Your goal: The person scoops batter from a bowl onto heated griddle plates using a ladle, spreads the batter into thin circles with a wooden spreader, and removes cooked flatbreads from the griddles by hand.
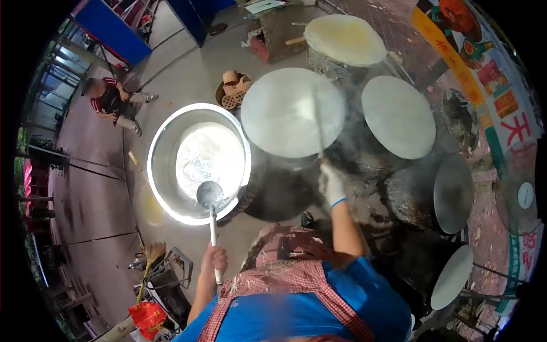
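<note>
My bare left hand (214, 260) is wrapped round the pale handle of a ladle (210, 195). The ladle's metal bowl hangs over the near rim of a large metal basin (156, 165), which holds pale liquid batter (209, 154). In a white glove, my right hand (331, 185) grips the thin handle of a spreader (318, 128). Its far end, blurred, lies over a round, pale sheet of batter (273, 114) that covers a griddle, and steam rises there.
More round pale sheets lie to the right, one on a griddle (399, 117). A stack of yellowish flatbreads (346, 40) is at the back. Briquettes (231, 91) fill a bowl behind the basin. A person (111, 100) sits far left. A broom (151, 253) stands lower left.
</note>
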A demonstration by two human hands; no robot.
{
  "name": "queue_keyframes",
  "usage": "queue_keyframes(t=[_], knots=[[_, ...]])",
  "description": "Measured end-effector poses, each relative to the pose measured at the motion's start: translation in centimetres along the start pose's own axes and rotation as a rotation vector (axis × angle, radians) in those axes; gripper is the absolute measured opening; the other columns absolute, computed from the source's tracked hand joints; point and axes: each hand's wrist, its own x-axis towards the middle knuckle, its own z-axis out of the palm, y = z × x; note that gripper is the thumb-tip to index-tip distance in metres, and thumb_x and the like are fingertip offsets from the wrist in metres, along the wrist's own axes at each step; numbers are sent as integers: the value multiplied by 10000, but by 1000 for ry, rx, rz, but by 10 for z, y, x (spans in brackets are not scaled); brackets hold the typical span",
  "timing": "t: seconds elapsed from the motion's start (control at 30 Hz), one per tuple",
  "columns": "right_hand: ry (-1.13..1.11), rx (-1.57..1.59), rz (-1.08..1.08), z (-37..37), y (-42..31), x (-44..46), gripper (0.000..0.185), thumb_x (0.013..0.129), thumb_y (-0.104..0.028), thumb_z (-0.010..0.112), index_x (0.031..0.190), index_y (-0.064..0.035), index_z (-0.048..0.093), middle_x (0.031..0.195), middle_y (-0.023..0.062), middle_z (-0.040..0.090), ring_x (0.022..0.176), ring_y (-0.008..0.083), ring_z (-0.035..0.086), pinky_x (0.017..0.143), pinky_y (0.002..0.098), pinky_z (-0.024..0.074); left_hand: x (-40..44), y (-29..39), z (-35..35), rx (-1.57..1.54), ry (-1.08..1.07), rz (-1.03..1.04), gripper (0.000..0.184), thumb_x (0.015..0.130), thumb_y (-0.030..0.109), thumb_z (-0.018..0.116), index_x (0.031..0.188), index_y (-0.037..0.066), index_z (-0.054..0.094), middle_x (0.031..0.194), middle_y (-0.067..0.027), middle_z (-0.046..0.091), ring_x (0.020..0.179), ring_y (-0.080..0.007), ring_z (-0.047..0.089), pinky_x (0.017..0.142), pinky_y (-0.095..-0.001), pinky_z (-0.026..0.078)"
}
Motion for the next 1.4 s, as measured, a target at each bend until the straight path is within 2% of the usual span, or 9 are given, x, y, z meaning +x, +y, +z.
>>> queue_keyframes(t=[0.17, 0.2, 0.33, 0.53, 0.73, 0.93, 1.1, 1.3, 1.4], knots=[[76, -384, -480, -36, -2, 39, 331, 762, -208, 667, 1009, 12, 646, 796, 45, 638, 667, 119, 558, 603, 266, 440, 6, 13, 4, -153, -46, -149, 215, 893, 173, 430, 691, 140, 365, 537, 49, 303, 354, -54, 268, 272, -194, 211], [103, -369, -644, -52, 0, 71, 341, 775, -227, 647, 1030, 1, 638, 850, 102, 662, 724, 158, 596, 636, 294, 463, 10, 15, -9, -163, -76, -123, 454, 890, 105, 429, 1294, 308, 400, 564, 2, 345, 375, -60, 301, 295, -184, 280], [451, -1300, -554, -22, -73, 86, 317, 846, -394, 487, 1021, -166, 623, 896, 195, 629, 832, 375, 594, 711, 452, 466, 32, 23, 1, -1, -100, -60, 114, 897, 172, 427, 842, 114, 508, 504, 13, 336, 340, -61, 292, 280, -192, 280], [191, -1881, -846, -42, -80, 54, 303, 873, -420, 438, 972, -192, 612, 765, 149, 610, 645, 323, 603, 566, 452, 479, 86, 50, 67, 22, 106, -193, 381, 883, 236, 470, 546, 151, 312, 437, 42, 292, 285, -66, 236, 248, -204, 250], [315, -1765, -778, -52, -41, 30, 305, 862, -414, 464, 1064, -218, 583, 744, 173, 601, 694, 340, 596, 604, 453, 478, 141, 32, 169, 293, -90, 40, 64, 856, 117, 490, 887, 132, 435, 550, 24, 363, 368, -48, 318, 290, -165, 275], [410, -1719, -644, -63, -6, 3, 326, 851, -425, 474, 1099, -235, 567, 764, 143, 603, 704, 326, 597, 601, 462, 467, 182, -32, 214, 790, -151, 393, 249, 828, 103, 501, 1031, 134, 360, 615, 16, 373, 406, -78, 345, 323, -210, 311], [176, -1363, -639, -19, 14, -38, 319, 848, -401, 518, 1013, -158, 645, 890, 134, 635, 842, 320, 596, 735, 418, 467, 171, -57, 214, 216, -252, -69, 187, 858, 203, 508, 953, 122, 369, 556, 14, 331, 378, -91, 327, 317, -228, 308], [-167, -1105, -832, 0, 6, -54, 461, 828, -93, 610, 1267, -52, 477, 1221, 143, 542, 1036, 207, 561, 897, 306, 420, 59, -43, 115, 171, -318, -36, 398, 932, 267, 438, 1281, 365, 275, 542, 35, 299, 364, -51, 240, 282, -187, 204], [-254, -821, -781, 36, 31, -49, 451, 835, -82, 602, 1253, 17, 466, 1263, 119, 509, 1080, 163, 511, 936, 283, 379, 45, -8, 86, -248, -303, -314, 97, 941, 278, 424, 1031, 273, 387, 527, 33, 306, 352, -45, 266, 261, -179, 217]])
